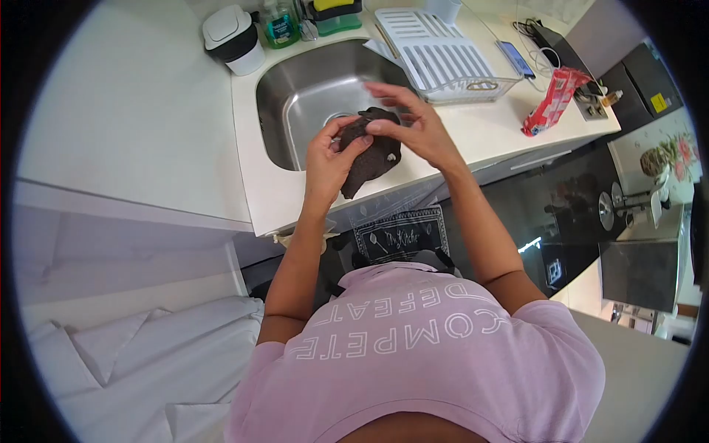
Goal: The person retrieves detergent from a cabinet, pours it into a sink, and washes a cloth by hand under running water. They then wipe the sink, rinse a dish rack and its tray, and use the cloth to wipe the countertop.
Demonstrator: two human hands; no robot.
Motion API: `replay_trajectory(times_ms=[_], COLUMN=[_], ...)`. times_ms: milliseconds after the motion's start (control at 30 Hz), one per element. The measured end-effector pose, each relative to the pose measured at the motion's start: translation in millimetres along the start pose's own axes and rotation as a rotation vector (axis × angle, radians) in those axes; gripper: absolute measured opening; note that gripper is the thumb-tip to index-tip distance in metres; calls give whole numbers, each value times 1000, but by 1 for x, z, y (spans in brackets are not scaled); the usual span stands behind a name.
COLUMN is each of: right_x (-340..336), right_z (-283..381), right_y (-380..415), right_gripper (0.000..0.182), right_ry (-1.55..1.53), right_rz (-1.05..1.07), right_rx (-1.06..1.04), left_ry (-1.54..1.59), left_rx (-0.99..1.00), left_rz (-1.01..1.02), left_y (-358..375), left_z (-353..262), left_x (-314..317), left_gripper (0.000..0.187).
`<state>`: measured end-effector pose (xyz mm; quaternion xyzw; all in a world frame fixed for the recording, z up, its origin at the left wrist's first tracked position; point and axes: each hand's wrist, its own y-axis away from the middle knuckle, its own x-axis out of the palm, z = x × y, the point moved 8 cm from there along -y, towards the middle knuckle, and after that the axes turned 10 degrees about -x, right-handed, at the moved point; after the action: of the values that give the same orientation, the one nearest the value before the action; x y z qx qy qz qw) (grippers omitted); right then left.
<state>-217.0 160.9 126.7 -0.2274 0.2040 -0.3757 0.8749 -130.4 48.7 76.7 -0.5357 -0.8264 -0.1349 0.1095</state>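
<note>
A crumpled dark brown cloth (373, 162) hangs over the front edge of the steel sink (295, 74), its lower end drooping to a point. My left hand (330, 159) has hold of its left side, thumb on top and fingers partly behind the fabric. On the other side, my right hand (419, 131) is open, fingers spread above the basin and thumb tip right at the cloth's upper part. A small pale spot shows on the cloth's right side.
Behind the sink stand a green soap bottle (279, 26), a sponge holder (336, 18) and a white bin with a black band (233, 40). A dish rack (443, 59) sits to the right, near a phone (515, 59) and a red packet (555, 102). A kitchen mat (401, 235) lies below.
</note>
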Motion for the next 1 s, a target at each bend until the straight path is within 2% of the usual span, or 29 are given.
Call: replay_trajectory(times_ms=[33, 100, 167, 233, 300, 333, 367, 433, 467, 500, 533, 567, 600, 633, 700, 733, 800, 900, 967, 1000], right_x=[2, -5, -26, -47, -72, -81, -98, -153, -177, -202, -224, -245, -257, -268, -277, -282, -288, -295, -303, -307], right_z=[5, -7, -23, -22, -15, -25, -24, -31, -31, -33, -41, -48, -51, -54, -65, -67, -64, -63, -65, -64], right_y=[-4, -6, 0, 8, 19, 29, 36, 47, 51, 57, 65, 76, 85, 92, 107, 116, 132, 160, 174, 178], right_gripper=[24, 18, 25, 33, 37, 35, 35, 35, 34, 34, 35, 36, 36, 36, 35, 36, 37, 35, 40, 40], right_ry=[20, -30, -274, -333, -135, -238, -252, -360, -432, -504, -494, -481, -560, -638, -732, -703, -627, -621, -618, -606], right_rz=[76, 148, 52, 115, 268, 367, 394, 99, 42, -19, -62, -106, -136, -163, -175, -172, -145, -209, -168, -178], right_rx=[-110, -51, 123, 156, 6, 149, 156, 311, 336, 367, 429, 498, 542, 579, 617, 618, 633, 677, 705, 691], left_ry=[-99, -201, -76, -56, 173, 168, 175, 326, 62, 35, -259, -534, -688, -687, -1270, -1275, -1440, -1465, -1544, -1702], left_rx=[60, 123, 40, 58, 70, 124, 125, 8, -17, -52, -44, -62, -15, -20, 348, 340, 259, 166, 178, 215], left_rz=[14, 1, 8, -34, -40, -62, -92, -132, -245, -201, -88, -153, -188, -213, -382, -403, -396, -435, -496, -558], left_y=[-1, 3, 9, 15, 18, 20, 21, 19, 23, 25, 23, 27, 28, 25, 25, 24, 17, 17, 16, 17], left_z=[-4, -10, -8, -12, -9, -8, 4, 50, 74, 106, 136, 164, 178, 200, 212, 220, 233, 236, 248, 256], left_x=[9, 27, 43, 61, 82, 95, 102, 108, 108, 119, 129, 136, 149, 154, 173, 175, 182, 183, 185, 188], left_gripper=[34, 35, 35, 36, 39, 32, 32, 20, 14, 18, 19, 21, 27, 27, 46, 46, 62, 65, 62, 61])
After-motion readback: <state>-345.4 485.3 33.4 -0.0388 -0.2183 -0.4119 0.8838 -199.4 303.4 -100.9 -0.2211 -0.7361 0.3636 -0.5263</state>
